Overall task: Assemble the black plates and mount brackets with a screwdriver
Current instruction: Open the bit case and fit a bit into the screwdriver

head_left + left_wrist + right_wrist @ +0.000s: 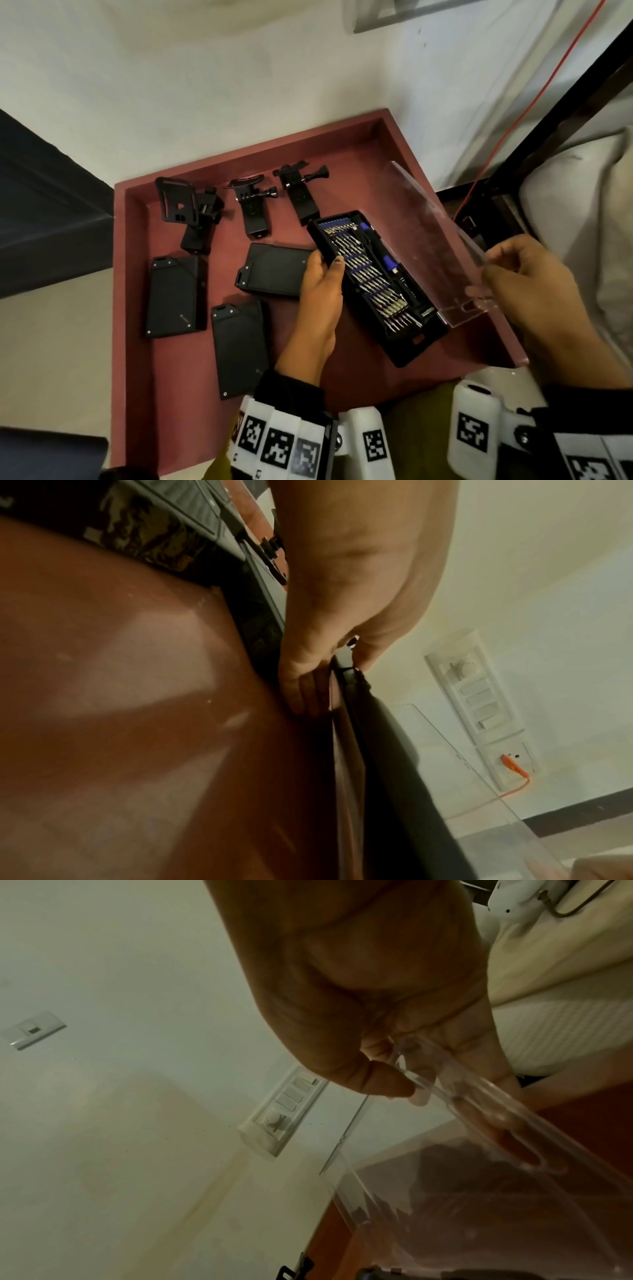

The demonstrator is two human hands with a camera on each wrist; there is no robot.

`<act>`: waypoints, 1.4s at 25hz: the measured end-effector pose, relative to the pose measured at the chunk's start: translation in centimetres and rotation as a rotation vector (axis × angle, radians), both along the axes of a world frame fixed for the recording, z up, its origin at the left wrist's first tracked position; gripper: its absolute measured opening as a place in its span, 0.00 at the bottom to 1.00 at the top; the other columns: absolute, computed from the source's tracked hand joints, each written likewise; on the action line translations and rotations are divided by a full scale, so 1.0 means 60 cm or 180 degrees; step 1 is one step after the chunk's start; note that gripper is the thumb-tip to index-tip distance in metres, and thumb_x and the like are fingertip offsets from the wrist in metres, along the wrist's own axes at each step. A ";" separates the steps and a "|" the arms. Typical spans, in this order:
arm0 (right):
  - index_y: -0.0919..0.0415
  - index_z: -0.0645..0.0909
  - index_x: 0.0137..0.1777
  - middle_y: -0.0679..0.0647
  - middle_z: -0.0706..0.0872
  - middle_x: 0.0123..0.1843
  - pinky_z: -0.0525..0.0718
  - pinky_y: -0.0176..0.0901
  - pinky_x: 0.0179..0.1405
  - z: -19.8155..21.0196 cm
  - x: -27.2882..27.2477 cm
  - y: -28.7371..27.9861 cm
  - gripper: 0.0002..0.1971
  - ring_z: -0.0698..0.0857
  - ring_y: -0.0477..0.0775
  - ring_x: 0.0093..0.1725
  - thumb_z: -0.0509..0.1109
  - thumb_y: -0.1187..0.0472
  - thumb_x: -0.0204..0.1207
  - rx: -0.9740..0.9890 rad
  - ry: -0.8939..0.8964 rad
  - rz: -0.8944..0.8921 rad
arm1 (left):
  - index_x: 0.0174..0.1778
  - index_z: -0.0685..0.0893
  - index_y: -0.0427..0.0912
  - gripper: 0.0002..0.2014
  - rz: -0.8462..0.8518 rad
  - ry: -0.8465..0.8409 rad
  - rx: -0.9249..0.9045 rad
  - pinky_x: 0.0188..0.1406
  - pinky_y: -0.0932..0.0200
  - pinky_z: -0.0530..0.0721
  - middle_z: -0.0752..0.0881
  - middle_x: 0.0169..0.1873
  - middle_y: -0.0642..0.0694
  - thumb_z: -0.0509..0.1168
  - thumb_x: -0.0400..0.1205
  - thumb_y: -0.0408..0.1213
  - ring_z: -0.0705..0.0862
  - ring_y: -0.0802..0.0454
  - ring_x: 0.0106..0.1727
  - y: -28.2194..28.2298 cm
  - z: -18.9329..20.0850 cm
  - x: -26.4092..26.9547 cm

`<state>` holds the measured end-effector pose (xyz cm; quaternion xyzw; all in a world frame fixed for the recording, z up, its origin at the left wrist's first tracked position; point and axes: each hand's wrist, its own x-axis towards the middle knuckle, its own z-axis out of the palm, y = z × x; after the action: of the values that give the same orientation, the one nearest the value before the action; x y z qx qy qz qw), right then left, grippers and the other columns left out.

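Observation:
Three black plates lie flat in a red tray (137, 377): one at the left (174, 296), one at the front (239, 349), one in the middle (277, 274). Three black mount brackets (191, 212) (253, 205) (301, 192) lie along the tray's far side. A black screwdriver bit case (373, 284) lies open, with a blue-handled screwdriver (383, 253) inside. My left hand (323, 274) grips the case's left edge (346, 666). My right hand (524, 274) pinches the case's clear lid (435, 246), lifted off to the right (445, 1093).
The red tray sits on a pale floor next to a white wall. A red cable (534, 99) runs at the right beside a black frame (561, 113) and a pale cushion (582, 192). A dark box (44, 219) stands at the left. A switch panel (479, 704) is on the wall.

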<state>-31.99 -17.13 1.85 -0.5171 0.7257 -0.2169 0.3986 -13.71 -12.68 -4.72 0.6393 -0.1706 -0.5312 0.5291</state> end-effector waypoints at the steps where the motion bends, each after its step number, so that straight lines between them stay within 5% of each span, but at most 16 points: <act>1: 0.54 0.76 0.43 0.56 0.87 0.35 0.87 0.63 0.47 0.001 0.001 0.000 0.07 0.89 0.58 0.35 0.66 0.68 0.75 0.0008 0.0097 0.0069 | 0.70 0.76 0.42 0.15 -0.0102 -0.0172 -0.0008 0.58 0.70 0.80 0.84 0.61 0.50 0.55 0.88 0.30 0.82 0.60 0.59 0.001 -0.003 0.002; 4: 0.52 0.76 0.44 0.54 0.87 0.36 0.86 0.57 0.44 0.005 0.002 0.002 0.04 0.88 0.58 0.38 0.70 0.57 0.76 -0.0076 0.0503 0.0315 | 0.77 0.72 0.40 0.21 -0.0257 -0.0868 0.0077 0.68 0.50 0.79 0.84 0.63 0.44 0.59 0.86 0.29 0.83 0.53 0.62 0.004 -0.019 0.013; 6: 0.52 0.77 0.45 0.52 0.86 0.38 0.82 0.50 0.38 0.011 0.006 0.002 0.08 0.85 0.57 0.38 0.72 0.50 0.74 -0.0157 0.0789 0.0319 | 0.79 0.69 0.38 0.26 -0.0099 -0.1448 0.0169 0.60 0.42 0.84 0.87 0.54 0.40 0.63 0.84 0.28 0.86 0.44 0.54 0.009 -0.026 0.024; 8: 0.53 0.79 0.43 0.50 0.84 0.37 0.77 0.45 0.34 0.012 0.008 0.000 0.11 0.83 0.56 0.38 0.74 0.48 0.73 -0.0192 0.1053 0.0306 | 0.76 0.74 0.39 0.25 -0.0050 -0.2156 0.0056 0.46 0.46 0.88 0.87 0.39 0.45 0.65 0.82 0.28 0.88 0.42 0.40 0.017 -0.022 0.035; 10: 0.55 0.79 0.42 0.51 0.83 0.37 0.74 0.44 0.34 0.006 0.008 -0.006 0.11 0.81 0.58 0.39 0.75 0.49 0.72 -0.0145 0.1190 0.0316 | 0.71 0.80 0.41 0.21 -0.0100 -0.2458 -0.0034 0.40 0.48 0.87 0.89 0.36 0.46 0.65 0.81 0.28 0.87 0.44 0.33 0.023 -0.010 0.037; 13: 0.58 0.82 0.52 0.60 0.84 0.52 0.74 0.52 0.46 0.008 0.015 -0.009 0.14 0.78 0.67 0.53 0.77 0.54 0.70 -0.0276 0.1646 0.0537 | 0.71 0.80 0.42 0.21 -0.0137 -0.2352 0.0077 0.49 0.52 0.88 0.91 0.49 0.40 0.65 0.81 0.28 0.89 0.48 0.40 0.022 -0.001 0.038; 15: 0.57 0.82 0.60 0.62 0.82 0.60 0.72 0.56 0.54 0.023 0.034 -0.009 0.21 0.74 0.69 0.61 0.78 0.54 0.68 -0.0901 0.1887 0.0763 | 0.72 0.79 0.41 0.21 -0.0176 -0.2299 0.0090 0.52 0.61 0.85 0.89 0.55 0.39 0.65 0.81 0.28 0.89 0.49 0.47 0.020 -0.002 0.041; 17: 0.56 0.84 0.54 0.55 0.86 0.51 0.76 0.51 0.50 0.031 0.075 -0.011 0.13 0.81 0.59 0.50 0.77 0.58 0.69 -0.1483 0.1185 0.0917 | 0.73 0.78 0.39 0.22 -0.0185 -0.2096 0.0004 0.54 0.70 0.81 0.87 0.59 0.37 0.65 0.82 0.26 0.88 0.50 0.54 0.019 -0.005 0.045; 19: 0.55 0.86 0.49 0.49 0.87 0.42 0.80 0.40 0.40 0.009 0.115 -0.015 0.05 0.83 0.47 0.37 0.73 0.61 0.73 -0.1045 0.0644 0.1135 | 0.74 0.76 0.38 0.23 -0.0196 -0.1819 -0.0055 0.53 0.78 0.79 0.86 0.62 0.37 0.64 0.82 0.25 0.86 0.54 0.57 0.019 -0.008 0.047; 21: 0.57 0.86 0.50 0.54 0.89 0.45 0.84 0.44 0.41 -0.033 0.136 -0.018 0.05 0.86 0.53 0.40 0.70 0.61 0.76 -0.0496 0.0947 0.1401 | 0.76 0.74 0.40 0.24 -0.0187 -0.1601 -0.0057 0.53 0.82 0.77 0.84 0.65 0.38 0.63 0.82 0.24 0.83 0.59 0.58 0.019 -0.007 0.048; 24: 0.63 0.84 0.55 0.61 0.87 0.51 0.80 0.47 0.43 -0.073 0.144 -0.023 0.09 0.85 0.64 0.49 0.66 0.62 0.79 -0.0261 0.1394 0.1522 | 0.78 0.71 0.41 0.26 -0.0282 -0.1256 -0.0143 0.66 0.74 0.73 0.80 0.70 0.39 0.62 0.83 0.24 0.80 0.55 0.68 0.019 -0.003 0.046; 27: 0.63 0.81 0.55 0.60 0.85 0.51 0.75 0.45 0.39 -0.081 0.149 -0.032 0.09 0.84 0.62 0.50 0.68 0.59 0.79 -0.0334 0.1500 0.1498 | 0.79 0.69 0.40 0.27 -0.0330 -0.1105 -0.0233 0.64 0.76 0.72 0.77 0.73 0.39 0.63 0.83 0.24 0.76 0.53 0.73 0.023 0.002 0.045; 31: 0.64 0.79 0.51 0.60 0.84 0.51 0.74 0.45 0.38 -0.078 0.145 -0.034 0.13 0.84 0.62 0.50 0.73 0.54 0.76 -0.0192 0.1631 0.1626 | 0.75 0.75 0.39 0.23 -0.0138 -0.1149 -0.0279 0.57 0.80 0.75 0.82 0.68 0.41 0.63 0.82 0.24 0.79 0.60 0.65 0.026 0.006 0.053; 35: 0.64 0.77 0.52 0.61 0.83 0.51 0.72 0.46 0.37 -0.073 0.148 -0.030 0.12 0.84 0.63 0.51 0.71 0.57 0.77 -0.0163 0.1798 0.1772 | 0.68 0.81 0.41 0.19 0.0053 -0.1179 -0.0357 0.63 0.65 0.82 0.87 0.59 0.44 0.63 0.83 0.23 0.85 0.57 0.60 0.029 0.009 0.059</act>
<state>-23.09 -18.91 -2.52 -0.7432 0.6332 0.0322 0.2138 -10.20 -10.91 -4.16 0.6971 -0.2891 -0.3898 0.5278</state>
